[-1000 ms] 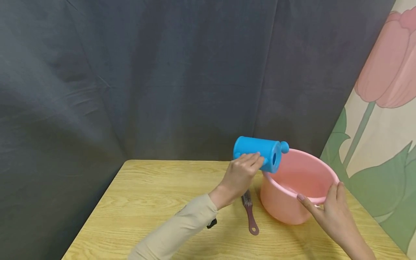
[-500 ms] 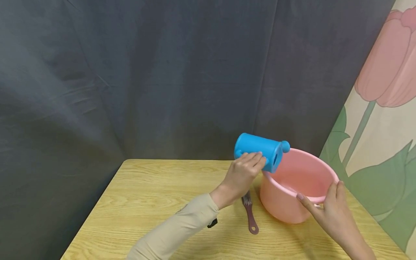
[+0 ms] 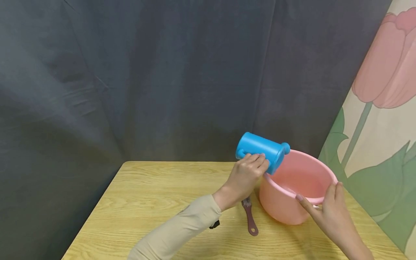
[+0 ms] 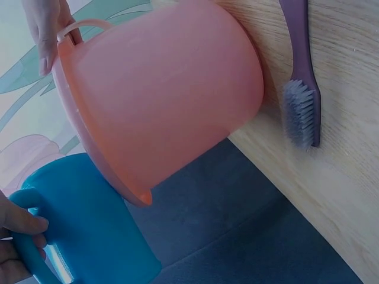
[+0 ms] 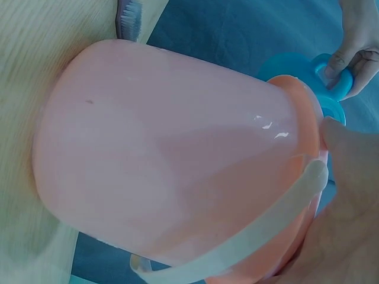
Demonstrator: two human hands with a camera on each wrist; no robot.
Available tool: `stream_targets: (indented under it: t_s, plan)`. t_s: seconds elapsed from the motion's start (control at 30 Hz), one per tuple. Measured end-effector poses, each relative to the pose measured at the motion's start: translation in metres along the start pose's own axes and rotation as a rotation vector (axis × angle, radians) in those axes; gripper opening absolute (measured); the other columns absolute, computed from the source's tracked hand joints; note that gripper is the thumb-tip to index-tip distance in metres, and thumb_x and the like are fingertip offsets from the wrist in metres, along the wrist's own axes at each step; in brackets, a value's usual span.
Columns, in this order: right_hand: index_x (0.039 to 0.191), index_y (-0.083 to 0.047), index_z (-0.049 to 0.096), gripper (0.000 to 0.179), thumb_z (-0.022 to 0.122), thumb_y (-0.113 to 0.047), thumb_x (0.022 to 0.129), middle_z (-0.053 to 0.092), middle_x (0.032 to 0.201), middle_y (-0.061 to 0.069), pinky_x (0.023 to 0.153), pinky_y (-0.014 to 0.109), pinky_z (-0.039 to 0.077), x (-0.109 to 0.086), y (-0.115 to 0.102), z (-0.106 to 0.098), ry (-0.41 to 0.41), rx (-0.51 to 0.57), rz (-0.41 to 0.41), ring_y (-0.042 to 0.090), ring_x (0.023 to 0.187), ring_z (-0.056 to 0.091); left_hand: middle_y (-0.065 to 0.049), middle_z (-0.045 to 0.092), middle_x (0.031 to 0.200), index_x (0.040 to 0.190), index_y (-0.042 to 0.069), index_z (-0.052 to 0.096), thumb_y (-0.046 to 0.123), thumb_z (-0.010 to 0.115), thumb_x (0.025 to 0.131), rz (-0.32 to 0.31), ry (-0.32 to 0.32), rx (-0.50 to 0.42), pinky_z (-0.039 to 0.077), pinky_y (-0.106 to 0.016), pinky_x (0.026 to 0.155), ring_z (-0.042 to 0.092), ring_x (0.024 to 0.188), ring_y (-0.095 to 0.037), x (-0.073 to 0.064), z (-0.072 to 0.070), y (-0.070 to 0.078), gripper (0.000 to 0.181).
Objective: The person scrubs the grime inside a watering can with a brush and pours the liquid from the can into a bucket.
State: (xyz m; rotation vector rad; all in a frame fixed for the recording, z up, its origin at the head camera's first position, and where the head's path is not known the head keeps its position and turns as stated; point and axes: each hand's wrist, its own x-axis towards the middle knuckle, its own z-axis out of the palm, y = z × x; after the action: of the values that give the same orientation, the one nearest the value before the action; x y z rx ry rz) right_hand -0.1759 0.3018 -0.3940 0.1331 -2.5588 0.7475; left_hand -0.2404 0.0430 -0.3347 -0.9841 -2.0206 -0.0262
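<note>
My left hand [image 3: 245, 175] grips the handle of a blue watering can [image 3: 260, 146]. The can is tipped over toward the right, its top end above the left rim of a pink bucket [image 3: 282, 206]. In the left wrist view the left fingers [image 4: 22, 218] curl round the can's handle. My right hand [image 3: 336, 218] holds the bucket's near right rim, thumb on the near side and fingers further round. The bucket stands upright on the table, its white handle [image 5: 254, 239] hanging down in the right wrist view. Any flow from the can is not visible.
A purple-handled brush [image 3: 251, 218] with grey bristles lies on the wooden table [image 3: 156, 202], left of the bucket. A dark curtain [image 3: 195, 79] hangs behind the table. At the right stands a wall [image 3: 386, 151] painted with a tulip.
The watering can has tilted further, its base rising and its top end dipping, so its opening no longer shows. My left hand has shifted slightly right; my right hand stays on the bucket.
</note>
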Motion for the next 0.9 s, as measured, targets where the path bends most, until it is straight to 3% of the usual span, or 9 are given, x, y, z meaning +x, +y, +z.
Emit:
stream_targets:
  t_s: [0.27,0.53,0.73,0.9]
  plan:
    - [0.147,0.02,0.004,0.108,0.074,-0.038,0.089,0.022,0.132,0.046,0.074,0.074,0.039,-0.0003,0.001,0.0003,-0.005,-0.001,0.008,0.057,0.099,0.04,-0.001,0.069,0.121,0.111,0.013,0.071,0.005,0.067,0.092,0.01,-0.009,0.024,0.045,-0.032,0.102,0.063,0.114,-0.016,0.002,0.0004,0.0026,0.021]
    - [0.144,0.022,0.008,0.108,0.076,-0.04,0.087,0.028,0.124,0.041,0.069,0.068,0.043,-0.0005,-0.0009,-0.0012,-0.002,-0.016,0.015,0.048,0.085,0.046,-0.001,0.069,0.121,0.111,0.013,0.072,0.007,0.069,0.092,0.006,0.005,0.033,0.045,-0.031,0.102,0.062,0.114,-0.016,0.0015,0.0011,0.0052,0.021]
    - [0.138,0.027,0.012,0.107,0.075,-0.042,0.087,0.025,0.125,0.047,0.069,0.07,0.042,0.001,-0.001,-0.0041,-0.015,-0.039,0.029,0.052,0.084,0.045,-0.001,0.069,0.121,0.11,0.013,0.072,0.009,0.069,0.093,0.003,0.006,0.038,0.046,-0.03,0.101,0.062,0.113,-0.016,0.0029,0.001,0.0062,0.018]
    - [0.138,0.029,0.008,0.107,0.071,-0.044,0.09,0.016,0.134,0.054,0.074,0.075,0.039,0.0015,-0.0008,-0.0054,-0.047,-0.052,0.048,0.062,0.095,0.043,-0.001,0.069,0.12,0.108,0.013,0.073,0.007,0.067,0.094,0.011,0.012,0.044,0.045,-0.028,0.101,0.062,0.113,-0.015,0.0038,0.0011,0.0078,0.017]
